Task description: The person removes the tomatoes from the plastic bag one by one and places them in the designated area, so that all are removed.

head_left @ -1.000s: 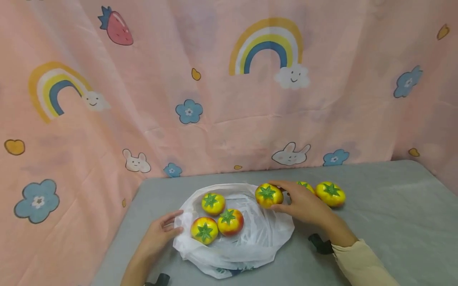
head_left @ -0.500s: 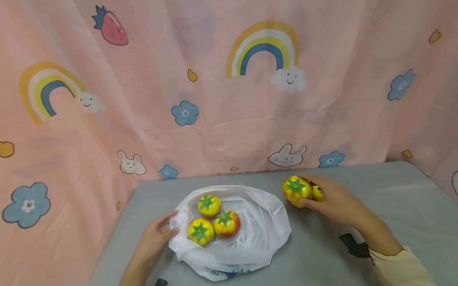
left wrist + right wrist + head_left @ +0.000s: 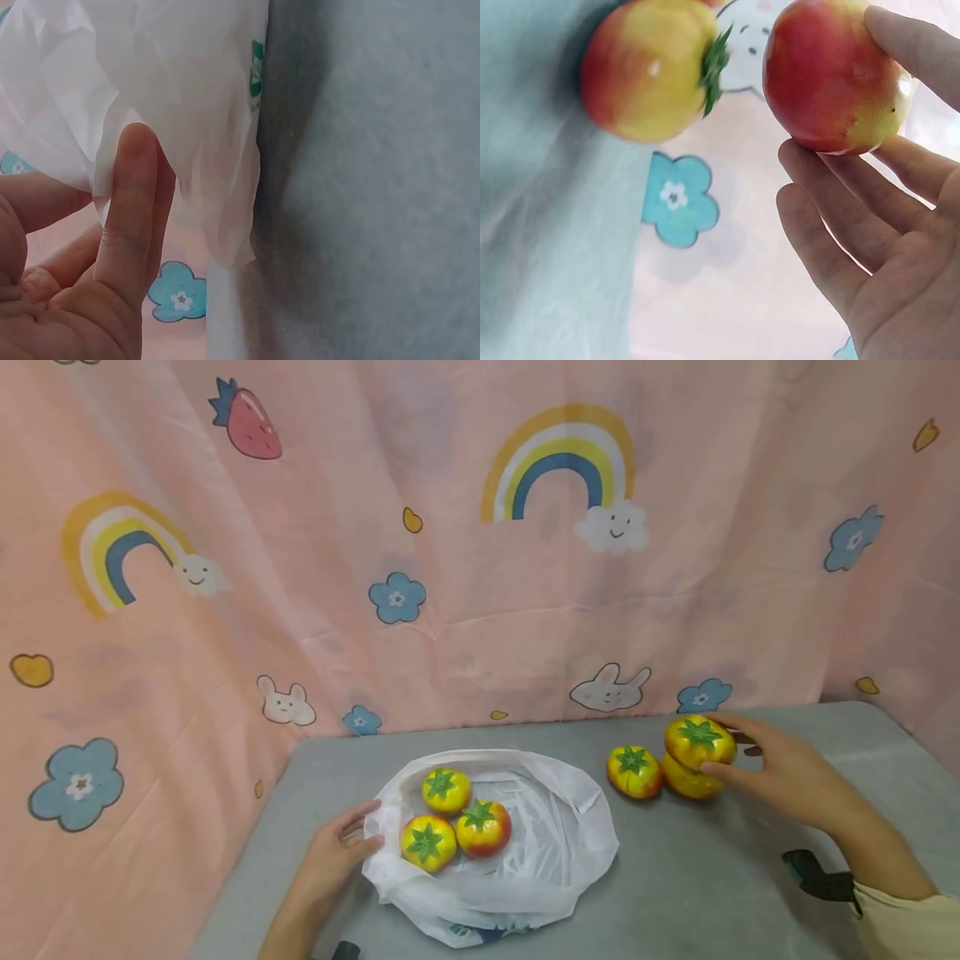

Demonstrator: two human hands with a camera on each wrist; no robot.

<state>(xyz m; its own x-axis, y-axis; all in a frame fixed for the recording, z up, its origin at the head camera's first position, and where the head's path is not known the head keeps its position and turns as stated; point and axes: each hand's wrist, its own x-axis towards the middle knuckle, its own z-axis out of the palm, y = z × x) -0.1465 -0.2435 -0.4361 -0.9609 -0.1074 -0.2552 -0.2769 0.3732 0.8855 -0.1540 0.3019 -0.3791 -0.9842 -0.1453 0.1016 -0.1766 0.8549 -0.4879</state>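
Note:
My right hand (image 3: 795,772) holds a yellow-and-red tomato (image 3: 699,742) with a star-shaped green top, thumb on one side and fingers on the other. In the head view it overlaps a second tomato (image 3: 692,781) on the table; the right wrist view shows the held tomato (image 3: 836,79) apart from the other (image 3: 649,71). Just left lies another tomato (image 3: 634,772). My left hand (image 3: 333,852) pinches the left rim of a white plastic bag (image 3: 540,893), thumb and fingers on the thin film (image 3: 172,75). Inside the bag sit three tomatoes, one of them (image 3: 483,828) redder.
A grey cloth covers the table (image 3: 675,893). Behind it hangs a pink curtain (image 3: 465,652) printed with rainbows, flowers and rabbits. The bag's mouth is spread wide, facing up.
My right hand has carried the tomato from over the bag's right rim to the right, past one tomato and over the other. The left hand stays at the bag.

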